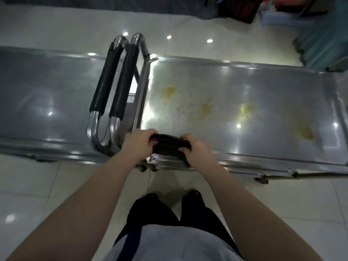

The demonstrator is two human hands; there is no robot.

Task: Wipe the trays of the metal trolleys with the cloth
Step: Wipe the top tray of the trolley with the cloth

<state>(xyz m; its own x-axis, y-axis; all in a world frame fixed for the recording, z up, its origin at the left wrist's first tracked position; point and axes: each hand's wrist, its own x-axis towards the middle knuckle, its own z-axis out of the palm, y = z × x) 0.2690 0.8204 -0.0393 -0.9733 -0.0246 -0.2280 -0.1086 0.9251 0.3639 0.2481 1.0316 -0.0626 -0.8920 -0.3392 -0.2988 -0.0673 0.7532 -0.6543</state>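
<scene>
Two metal trolleys stand side by side with their handles together. The right trolley's tray (263, 87) carries several yellow stains, one of them a stain (207, 108) near its middle. The left trolley's tray (47, 87) looks plain grey. A dark cloth with a purple stripe (167, 143) is stretched between my hands over the near left corner of the right tray. My left hand (138, 143) grips its left end, and my right hand (197, 149) grips its right end.
Two black-padded trolley handles (116, 80) rise between the trays, just left of my hands. Pale floor tiles surround the trolleys. Dark bags and a blue container (273, 16) sit on the floor at the back right. My feet stand close to the right trolley's near edge.
</scene>
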